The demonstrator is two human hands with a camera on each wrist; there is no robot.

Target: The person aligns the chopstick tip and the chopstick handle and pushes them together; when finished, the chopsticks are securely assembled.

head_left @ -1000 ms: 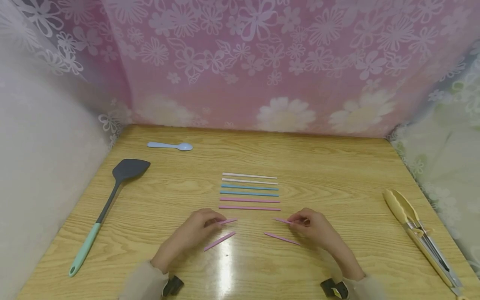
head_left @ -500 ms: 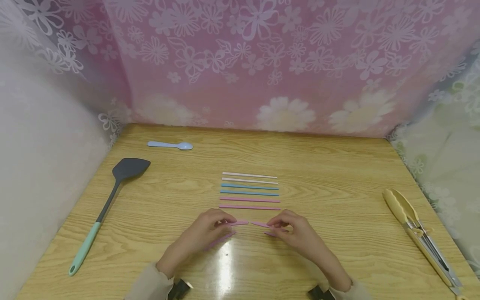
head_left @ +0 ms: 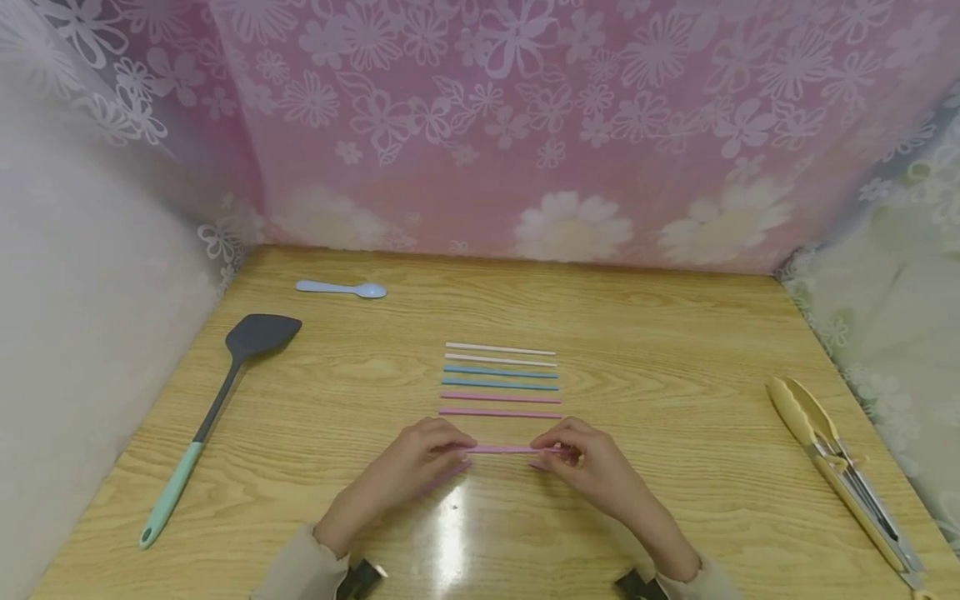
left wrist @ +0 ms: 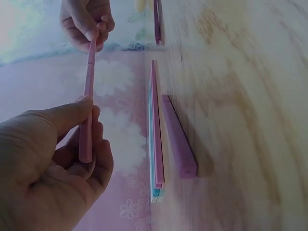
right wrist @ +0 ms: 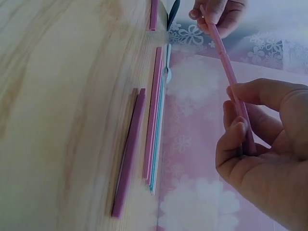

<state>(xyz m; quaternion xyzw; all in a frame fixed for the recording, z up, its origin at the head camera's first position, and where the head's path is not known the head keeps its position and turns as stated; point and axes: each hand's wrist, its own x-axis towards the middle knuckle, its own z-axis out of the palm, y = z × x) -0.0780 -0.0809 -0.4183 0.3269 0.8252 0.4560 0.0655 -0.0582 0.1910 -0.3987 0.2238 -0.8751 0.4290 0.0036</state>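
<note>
Above the table's middle, my left hand [head_left: 411, 460] and right hand [head_left: 591, 460] each pinch half of a pink chopstick [head_left: 504, 450]. The two halves meet end to end in one straight line, with a seam visible in both wrist views. Whether they are fastened together I cannot tell. Below my left hand lies a loose pink chopstick half [left wrist: 180, 139], partly covered in the head view. Another loose half [right wrist: 129, 156] lies under my right hand. Just beyond the hands, pink chopsticks [head_left: 501, 413], blue chopsticks [head_left: 501, 386] and white chopsticks [head_left: 501, 348] form parallel rows.
On the left side of the wooden table [head_left: 660, 333] lie a spatula [head_left: 217, 404] with a green handle and a light blue spoon [head_left: 341, 288]. Tongs [head_left: 840, 475] with yellowish tips lie along the right side. A pink floral cloth [head_left: 480, 125] hangs behind.
Both hands have moved toward each other, bringing the two pink chopstick halves from well apart to touching end to end. The chopsticks in the rows have not moved.
</note>
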